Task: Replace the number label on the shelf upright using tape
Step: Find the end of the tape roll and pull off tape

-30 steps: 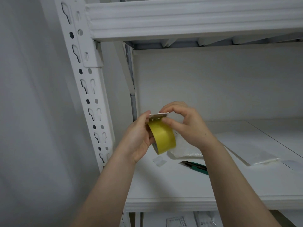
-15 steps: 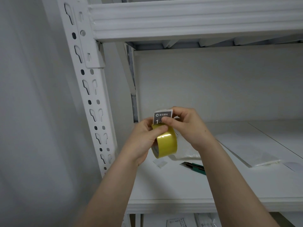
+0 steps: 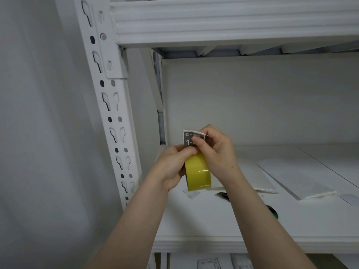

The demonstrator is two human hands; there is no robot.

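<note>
A yellow tape roll (image 3: 198, 172) is gripped in my left hand (image 3: 172, 166), thumb pressed on its top. My right hand (image 3: 215, 152) pinches a dark grey number label (image 3: 189, 139) with a white border, reading "1-", and holds it upright at the roll's top edge. Part of the number is hidden by my right thumb. The white perforated shelf upright (image 3: 114, 121) stands to the left of both hands and bears no label in view.
On the white shelf board (image 3: 204, 216) lie a green-and-black utility knife (image 3: 223, 195), mostly hidden by my right forearm, a small clear scrap (image 3: 191, 194) and several flat white packets (image 3: 291, 177). A shelf beam (image 3: 233, 20) runs overhead. A grey wall is at left.
The label went from lying edge-on over the roll to standing upright, printed face toward me. Both hands have stayed together at the roll's top.
</note>
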